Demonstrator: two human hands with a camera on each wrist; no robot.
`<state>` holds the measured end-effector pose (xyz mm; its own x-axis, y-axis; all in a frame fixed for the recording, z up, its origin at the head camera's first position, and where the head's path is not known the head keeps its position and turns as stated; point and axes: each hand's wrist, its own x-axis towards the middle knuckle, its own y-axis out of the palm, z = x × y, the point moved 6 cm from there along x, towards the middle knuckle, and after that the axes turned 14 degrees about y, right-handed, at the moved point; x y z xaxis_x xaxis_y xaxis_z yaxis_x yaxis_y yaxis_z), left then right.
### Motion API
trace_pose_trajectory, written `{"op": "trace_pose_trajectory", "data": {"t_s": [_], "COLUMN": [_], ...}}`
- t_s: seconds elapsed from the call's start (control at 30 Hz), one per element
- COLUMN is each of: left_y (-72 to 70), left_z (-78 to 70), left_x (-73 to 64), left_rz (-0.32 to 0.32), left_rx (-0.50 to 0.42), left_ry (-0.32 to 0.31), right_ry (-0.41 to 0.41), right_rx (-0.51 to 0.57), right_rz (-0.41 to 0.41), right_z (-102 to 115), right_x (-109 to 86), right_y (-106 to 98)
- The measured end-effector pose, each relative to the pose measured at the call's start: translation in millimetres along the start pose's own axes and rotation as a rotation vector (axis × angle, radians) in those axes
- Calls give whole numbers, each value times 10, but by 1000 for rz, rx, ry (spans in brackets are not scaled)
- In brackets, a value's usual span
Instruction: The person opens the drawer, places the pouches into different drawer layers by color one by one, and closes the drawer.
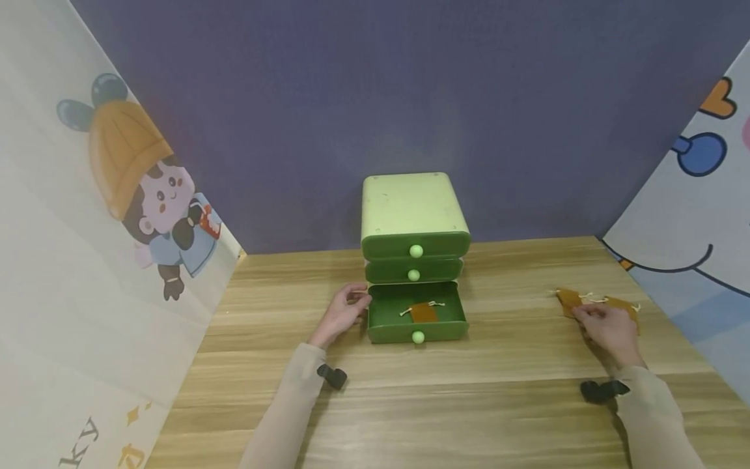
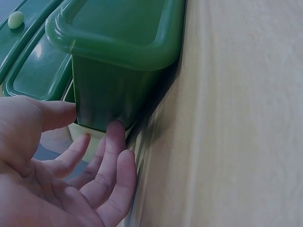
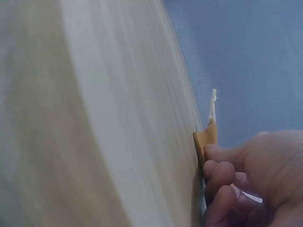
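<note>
A small cabinet [image 1: 415, 203] with a pale green body and dark green drawers stands against the back wall. Its bottom drawer [image 1: 383, 333] is pulled out and holds a brown drawstring pouch [image 1: 424, 312]. My left hand [image 1: 342, 312] is at the drawer's left side, its fingers loosely bent; in the left wrist view the thumb and fingertips reach the drawer wall [image 2: 102, 94]. On the right, my right hand [image 1: 609, 329] pinches a brown drawstring pouch [image 1: 568, 299] between thumb and fingers, close over the table. Another brown pouch [image 1: 622, 303] lies partly hidden behind that hand.
The wooden table [image 1: 498, 404] meets a dark blue wall [image 1: 293, 130] behind the cabinet. Printed panels with cartoon figures flank it left and right. The upper two drawers [image 1: 387, 246] are closed, with round pale knobs [image 1: 416, 251].
</note>
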<state>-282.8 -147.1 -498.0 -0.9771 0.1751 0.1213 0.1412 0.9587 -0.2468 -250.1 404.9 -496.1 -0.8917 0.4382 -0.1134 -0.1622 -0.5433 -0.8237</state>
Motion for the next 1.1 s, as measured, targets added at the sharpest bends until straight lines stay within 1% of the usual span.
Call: {"op": "trace_pose_trajectory", "data": {"t_s": [0.23,0.4,0.47,0.63,0.7,0.8,0.9,1.1], "left_y": [4,6,4,-4,-6,-6,-7,-6], "left_z": [0,7,13,23,24,22,25,16], "left_x": [9,25,31,43,44,42,43,36], "left_rz": [0,0,-1,5,8,12,10,4], "left_rx": [-14,-27,-29,-25,-20,-16,-18,-28], "left_ry": [8,3,-1,-2,-2,-4,-3,-1], "right_ry": [-1,-25,-46,-131,-157,-165,-160,-162], "right_rx": [29,27,27,19,26,51,82,118], "right_rz": [2,-6,-24,-99,-109,-87,-46,1], "right_z": [-7,-8,11,108,144,175,206,308], "right_x": [-30,-27,-34,-85,-106,-126,-145,-217], "right_y": [-12,-10,-15,-40,-47,-38,-21,-33]}}
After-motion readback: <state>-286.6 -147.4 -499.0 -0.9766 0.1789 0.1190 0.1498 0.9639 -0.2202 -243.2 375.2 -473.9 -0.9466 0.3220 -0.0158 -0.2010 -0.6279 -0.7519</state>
